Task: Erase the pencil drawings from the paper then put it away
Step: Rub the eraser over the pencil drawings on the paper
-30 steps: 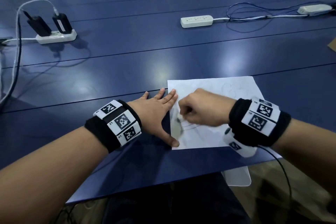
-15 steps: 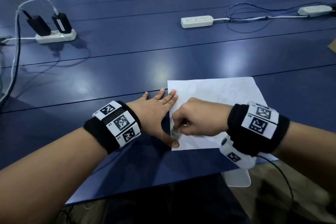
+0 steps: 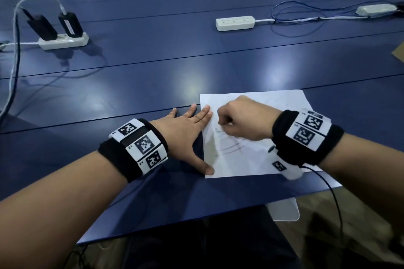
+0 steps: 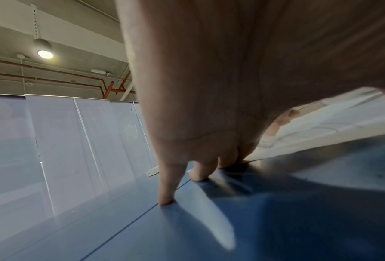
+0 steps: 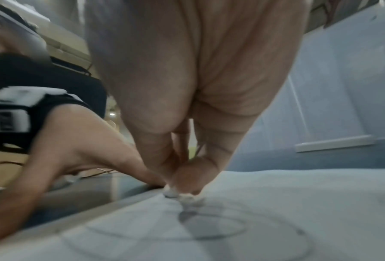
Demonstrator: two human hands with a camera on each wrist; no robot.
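- The blue table [image 3: 153,85] fills most of the head view, with thin seams running across its top.
- The paper [image 3: 251,159] lies flat near the table's front edge, its near right corner close to that edge. Curved pencil lines [image 3: 231,148] mark its lower half; the far half looks faint and nearly clean.
- The left hand [image 3: 185,131] lies flat with fingers spread and straight, holding nothing. Its index fingertip and thumb tip press on the paper's left edge; the other fingers rest on the table beside it.
- The right hand [image 3: 244,120] is curled over the middle of the paper. In the right wrist view its fingertips pinch a small white eraser [image 5: 173,192], whose tip touches the paper on a pencil line.
- A power strip [image 3: 63,41] with two black chargers plugged in sits far left.
- A second power strip [image 3: 235,23] sits at far centre, its cord trailing right toward a third [image 3: 376,9].
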